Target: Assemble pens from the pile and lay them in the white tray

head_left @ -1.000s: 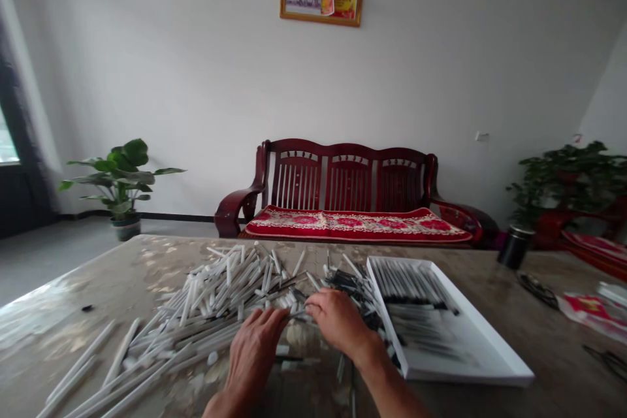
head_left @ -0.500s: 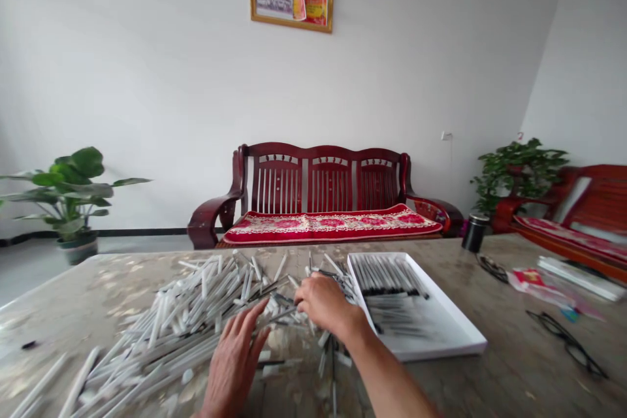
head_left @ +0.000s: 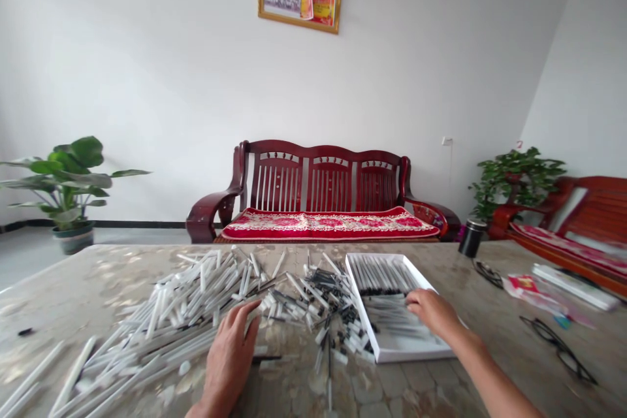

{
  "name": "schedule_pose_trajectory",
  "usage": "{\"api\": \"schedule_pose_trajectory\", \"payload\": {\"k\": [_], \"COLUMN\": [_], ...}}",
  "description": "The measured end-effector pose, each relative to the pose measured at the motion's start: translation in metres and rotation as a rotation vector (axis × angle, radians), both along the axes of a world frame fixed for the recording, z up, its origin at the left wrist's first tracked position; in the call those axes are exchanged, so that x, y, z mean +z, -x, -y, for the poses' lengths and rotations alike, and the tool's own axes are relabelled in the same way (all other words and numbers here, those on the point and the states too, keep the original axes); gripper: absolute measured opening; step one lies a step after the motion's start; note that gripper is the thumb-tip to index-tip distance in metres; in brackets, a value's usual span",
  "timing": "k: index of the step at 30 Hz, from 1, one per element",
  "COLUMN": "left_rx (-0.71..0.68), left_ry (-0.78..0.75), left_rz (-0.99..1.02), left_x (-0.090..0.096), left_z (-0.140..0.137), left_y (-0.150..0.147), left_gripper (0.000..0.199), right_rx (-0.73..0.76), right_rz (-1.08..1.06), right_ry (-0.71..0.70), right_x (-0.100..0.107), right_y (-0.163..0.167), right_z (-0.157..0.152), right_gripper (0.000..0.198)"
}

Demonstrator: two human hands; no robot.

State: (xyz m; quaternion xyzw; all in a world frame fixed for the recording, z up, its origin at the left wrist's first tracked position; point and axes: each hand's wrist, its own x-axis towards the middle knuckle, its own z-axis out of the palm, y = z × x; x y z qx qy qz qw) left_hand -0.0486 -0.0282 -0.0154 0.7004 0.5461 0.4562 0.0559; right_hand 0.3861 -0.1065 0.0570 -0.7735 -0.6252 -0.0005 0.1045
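My left hand (head_left: 229,346) rests beside a heap of loose white and clear tubes (head_left: 196,304), fingers stretched forward and thumb apart; it grips nothing that I can see. Over the white tray (head_left: 414,356), my right hand (head_left: 431,310) has its fingers closed, and what they hold is hidden. Two rows of slim, pen-like sticks lie in the tray: a back row (head_left: 382,272) with dark ends and a front row (head_left: 399,317), partly blurred. Between the hands is a second pile of short pieces, white and black (head_left: 323,294), touching or close to the tray's left side.
A black canister (head_left: 473,238), dark cord-like item (head_left: 488,272), plastic packet (head_left: 533,292), white long box (head_left: 575,286) and eyeglasses (head_left: 558,346) lie right on the stone-patterned table (head_left: 122,268). Behind it stands a red wooden sofa (head_left: 326,183). A potted plant (head_left: 73,235) is at left.
My right hand has moved right, from the pile of short pieces to above the tray. My left hand has stayed almost in place beside the heap. The view has shifted slightly.
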Motion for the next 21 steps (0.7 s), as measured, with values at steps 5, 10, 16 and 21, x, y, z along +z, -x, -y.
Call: {"api": "schedule_pose_trajectory", "payload": {"k": [5,10,16,21], "left_rx": [0.078,0.126,0.152,0.124], "left_ry": [0.048,0.088,0.057,0.107], "left_rz": [0.107,0.275,0.327,0.332], "left_x": [0.004,0.011,0.014,0.014], "left_z": [0.001,0.003,0.004,0.002], "left_y": [0.004,0.008,0.007,0.009], "left_gripper": [0.031,0.031,0.03,0.028], "right_rx": [0.027,0.047,0.291,0.425], "right_rz": [0.016,-0.065,-0.231,-0.226], "right_ry": [-0.011,-0.075,-0.106,-0.045], "right_x": [-0.013,-0.013,0.002,0.0], "right_y": [-0.005,0.006,0.1,0.199], "right_z": [0.0,-0.012,-0.031,-0.053], "right_gripper": [0.024,0.026,0.026,0.025]}}
